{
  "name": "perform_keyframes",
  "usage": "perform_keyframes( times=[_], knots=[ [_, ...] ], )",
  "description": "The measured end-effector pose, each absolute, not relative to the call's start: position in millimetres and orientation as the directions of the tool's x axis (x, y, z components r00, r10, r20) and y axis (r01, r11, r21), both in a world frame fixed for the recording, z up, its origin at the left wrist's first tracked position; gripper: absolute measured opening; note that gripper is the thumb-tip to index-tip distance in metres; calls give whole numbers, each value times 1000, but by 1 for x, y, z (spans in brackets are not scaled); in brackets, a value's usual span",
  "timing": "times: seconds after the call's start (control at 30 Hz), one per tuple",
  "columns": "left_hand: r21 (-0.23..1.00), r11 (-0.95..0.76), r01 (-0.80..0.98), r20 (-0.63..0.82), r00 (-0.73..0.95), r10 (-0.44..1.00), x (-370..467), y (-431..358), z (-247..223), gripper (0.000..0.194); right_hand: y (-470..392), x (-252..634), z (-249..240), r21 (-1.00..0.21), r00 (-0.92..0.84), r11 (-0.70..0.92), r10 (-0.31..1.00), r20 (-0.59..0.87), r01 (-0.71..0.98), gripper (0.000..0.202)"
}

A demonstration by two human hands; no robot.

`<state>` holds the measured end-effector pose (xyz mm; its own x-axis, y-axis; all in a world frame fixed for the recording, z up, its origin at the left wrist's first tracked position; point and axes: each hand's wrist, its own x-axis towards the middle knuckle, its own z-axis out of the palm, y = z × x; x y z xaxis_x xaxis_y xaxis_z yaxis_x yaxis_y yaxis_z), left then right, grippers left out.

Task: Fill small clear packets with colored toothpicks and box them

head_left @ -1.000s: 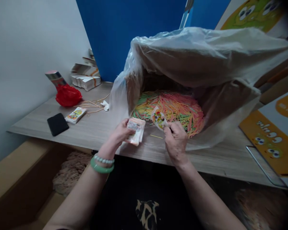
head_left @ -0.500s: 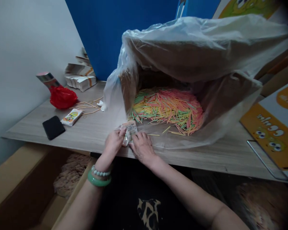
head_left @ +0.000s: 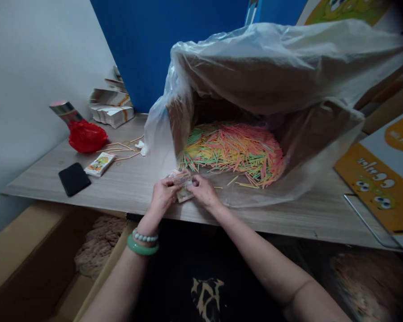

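A small printed packet [head_left: 184, 191] is held between both hands near the table's front edge. My left hand [head_left: 164, 193], with a beaded bracelet and a green bangle at the wrist, pinches its left side. On its right side my right hand [head_left: 203, 190] grips it with thumb and bent fingers. Just behind lies a heap of pink, yellow and green thin sticks [head_left: 235, 152], inside a box lined with a clear plastic bag [head_left: 272, 49]. A few loose sticks lie on the plastic in front of the heap.
On the table [head_left: 127, 188] at left are a black flat object [head_left: 74, 179], a small printed pack [head_left: 100, 164], a red bag [head_left: 86, 135] and stacked cartons [head_left: 111, 114]. An open cardboard box [head_left: 23, 223] stands below left; an orange printed box [head_left: 379, 179] is at right.
The packet has been raised and turned a little between my hands. My right hand has gone from lying over its right side to gripping its edge. My left hand has shifted slightly right.
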<state>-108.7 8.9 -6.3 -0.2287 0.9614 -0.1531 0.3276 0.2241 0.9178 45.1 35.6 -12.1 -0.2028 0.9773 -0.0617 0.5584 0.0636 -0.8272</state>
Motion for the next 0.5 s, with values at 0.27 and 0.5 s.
perform_keyframes(
  times=[0.27,0.5],
  knots=[
    [467,274,841,74,-346,935,-132,2,10,28,33,49,-2,-712,-123,8,986,-110,702,14],
    [467,372,802,-98,-371,923,-118,1,-4,19,48,28,8,-477,-153,38,967,-206,878,24]
  ],
)
